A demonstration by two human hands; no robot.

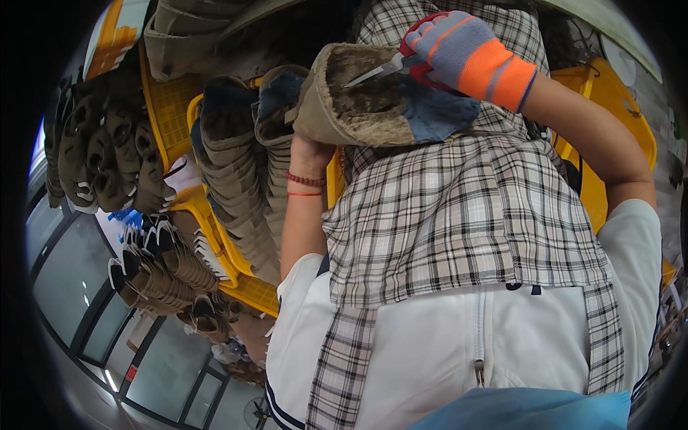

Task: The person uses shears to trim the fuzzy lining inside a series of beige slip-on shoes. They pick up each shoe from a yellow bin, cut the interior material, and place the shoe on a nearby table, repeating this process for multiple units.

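Observation:
A tan boot upper (315,118) with brown fuzzy lining and a blue lined part lies tilted over my lap, its opening facing up. My left hand (311,152) holds it from below at its left side; the fingers are hidden behind the upper. In a grey and orange glove, my right hand (469,61) is closed around the red handles of a pair of scissors (385,69). The silver blades point left and down into the upper's opening, over the brown lining. Whether the tips touch the lining I cannot tell.
Stacks of similar uppers (233,165) stand to the left by a yellow plastic basket (208,226). Dark brown uppers (100,150) and tan ones with white edges (168,261) lie farther left. Another yellow basket (609,115) stands at the right. A checked apron (459,208) covers my lap.

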